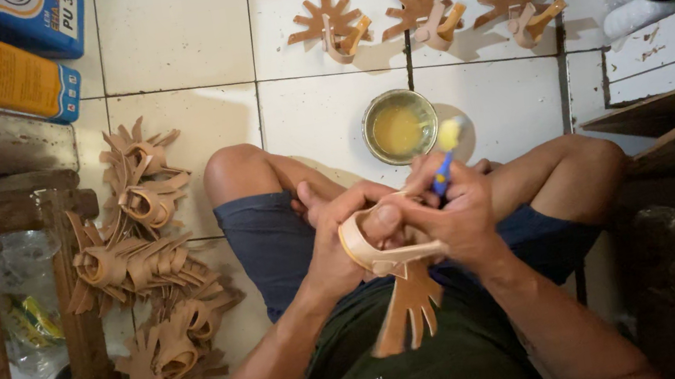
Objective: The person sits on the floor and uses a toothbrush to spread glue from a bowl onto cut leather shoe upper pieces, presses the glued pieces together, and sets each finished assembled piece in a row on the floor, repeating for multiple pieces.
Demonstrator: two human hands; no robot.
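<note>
The left hand (336, 239) grips a tan leather strap piece (395, 274) while the right hand (457, 212) holds a glue brush (444, 156) just above it, glue bowl (399, 127) beyond.

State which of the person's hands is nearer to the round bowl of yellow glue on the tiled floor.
Right. The right hand, holding the blue-handled brush, sits just below the bowl. The left hand, gripping the tan strap piece, is lower and further left.

Tan leather strap piece (395, 274), looped above, fringed tabs hanging; blue-handled brush (444, 160) upright.
</note>
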